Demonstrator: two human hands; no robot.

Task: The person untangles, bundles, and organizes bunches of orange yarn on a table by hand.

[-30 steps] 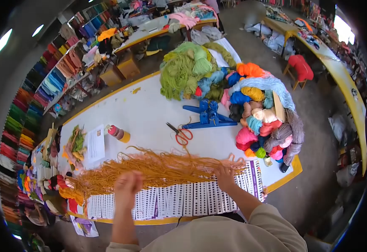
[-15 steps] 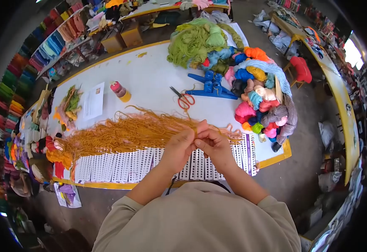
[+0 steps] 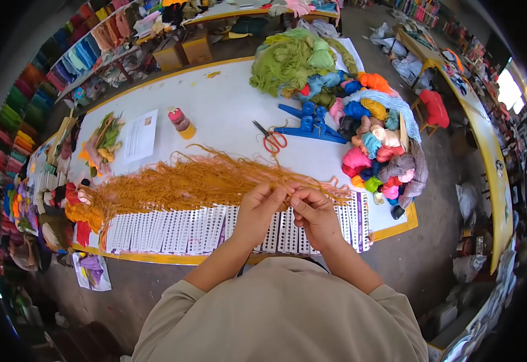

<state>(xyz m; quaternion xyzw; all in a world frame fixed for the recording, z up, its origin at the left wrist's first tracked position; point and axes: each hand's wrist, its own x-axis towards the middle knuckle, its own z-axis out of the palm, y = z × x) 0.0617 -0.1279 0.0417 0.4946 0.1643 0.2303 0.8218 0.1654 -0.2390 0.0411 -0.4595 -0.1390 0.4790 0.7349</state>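
My left hand [image 3: 257, 210] and my right hand [image 3: 316, 217] meet at the fingertips over the right part of a long heap of brown-orange yarn [image 3: 179, 184]. Both are pinched on a strand of that yarn, thin and partly hidden by the fingers. Under the heap's front edge lies a row of white cards with punched holes [image 3: 173, 231]. Red-handled scissors [image 3: 274, 142] lie open just beyond my hands, beside a blue plastic tool [image 3: 311, 123].
The white table [image 3: 227, 102] also bears green yarn [image 3: 287, 60], colourful yarn balls [image 3: 375, 142], a red-and-yellow bottle [image 3: 182, 123], a paper sheet [image 3: 141, 136] and mixed yarn [image 3: 101, 145]. A red-covered stool [image 3: 433, 108] stands to the right.
The view has shifted slightly. My fingertips have moved a little apart from their tight cluster, and the right hand has turned slightly, still pinching.
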